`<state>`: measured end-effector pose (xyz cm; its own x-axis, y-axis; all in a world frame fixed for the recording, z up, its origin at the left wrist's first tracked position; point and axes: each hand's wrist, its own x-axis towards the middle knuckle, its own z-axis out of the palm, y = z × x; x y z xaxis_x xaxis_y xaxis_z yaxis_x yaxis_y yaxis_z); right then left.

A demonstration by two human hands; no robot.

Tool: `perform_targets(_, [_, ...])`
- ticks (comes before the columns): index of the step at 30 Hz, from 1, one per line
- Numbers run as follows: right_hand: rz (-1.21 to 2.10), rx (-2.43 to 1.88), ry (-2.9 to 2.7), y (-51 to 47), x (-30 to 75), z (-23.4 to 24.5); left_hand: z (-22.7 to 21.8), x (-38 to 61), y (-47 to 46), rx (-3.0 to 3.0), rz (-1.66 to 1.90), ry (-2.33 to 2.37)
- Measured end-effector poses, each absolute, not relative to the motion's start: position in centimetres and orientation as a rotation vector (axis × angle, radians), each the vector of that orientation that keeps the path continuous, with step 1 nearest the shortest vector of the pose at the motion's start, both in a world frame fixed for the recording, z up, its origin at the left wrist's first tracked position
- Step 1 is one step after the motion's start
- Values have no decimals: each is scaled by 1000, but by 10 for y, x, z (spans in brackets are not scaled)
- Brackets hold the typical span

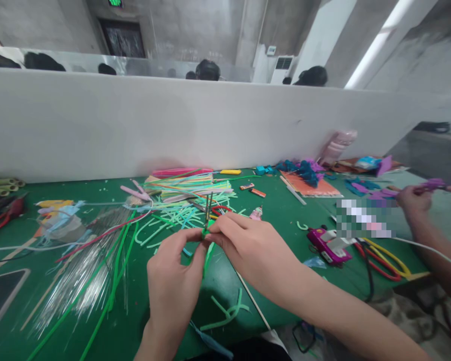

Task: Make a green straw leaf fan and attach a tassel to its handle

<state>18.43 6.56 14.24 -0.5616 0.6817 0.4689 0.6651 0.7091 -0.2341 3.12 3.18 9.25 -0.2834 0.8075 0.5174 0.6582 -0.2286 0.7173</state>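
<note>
My left hand (175, 278) and my right hand (255, 250) meet at the middle of the green table. Both pinch a bright green pipe cleaner (208, 260), whose tail hangs below the fingers. Thin dark wire-like stems (209, 208) stand up from between the fingertips, with green at their base. The fingers hide how the green and the stems join. Below my hands lies a bent light-green pipe cleaner piece (229, 316). Just beyond them spreads a pile of mint-green pipe cleaner pieces (173, 220).
Clear thin rods (93, 271) and long green pipe cleaners (115, 271) lie left. A magenta device (328, 245) and red-handled pliers (379, 263) sit right. Another person's hand (415, 203) holds purple material. A white partition (195, 125) closes off the back.
</note>
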Motion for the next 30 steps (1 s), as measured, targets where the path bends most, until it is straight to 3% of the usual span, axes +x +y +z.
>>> perform_targets(13, [644,-1032,-1929,71,181,142,93,22,32,1800,1591,1729])
perform_targets(18, [1047,-1064,-1809,75,182,141,96,19,37,1666,1554,1564])
perform_targets(25, [1288,-823,-1949,95,197,144,104,-1,61,1488,1080,1075])
perform_targets(30, [1241,-595,-2169,109,208,150,107,-3,84,1443,739,735])
